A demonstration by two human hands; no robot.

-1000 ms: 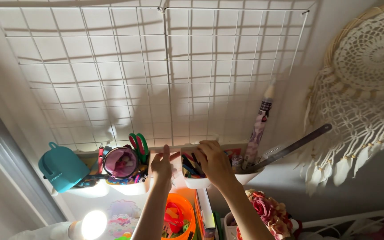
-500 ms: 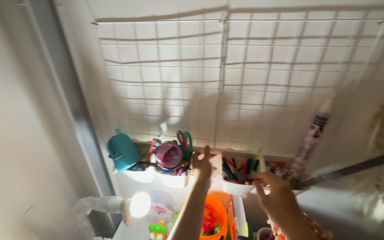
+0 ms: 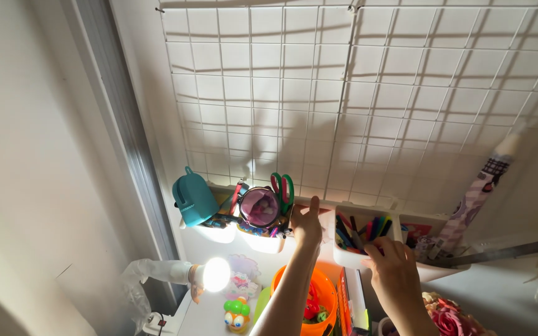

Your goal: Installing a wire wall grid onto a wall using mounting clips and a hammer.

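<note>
white bin (image 3: 359,252) | hung on grid | upright | coloured pens inside

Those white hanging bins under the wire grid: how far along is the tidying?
Looks done: pens stand in the white middle bin, scissors and a pink round thing in the white left bin. In hand: the left hand touches between the bins; the right hand grips the middle bin's front. What remains cannot be told.
</note>
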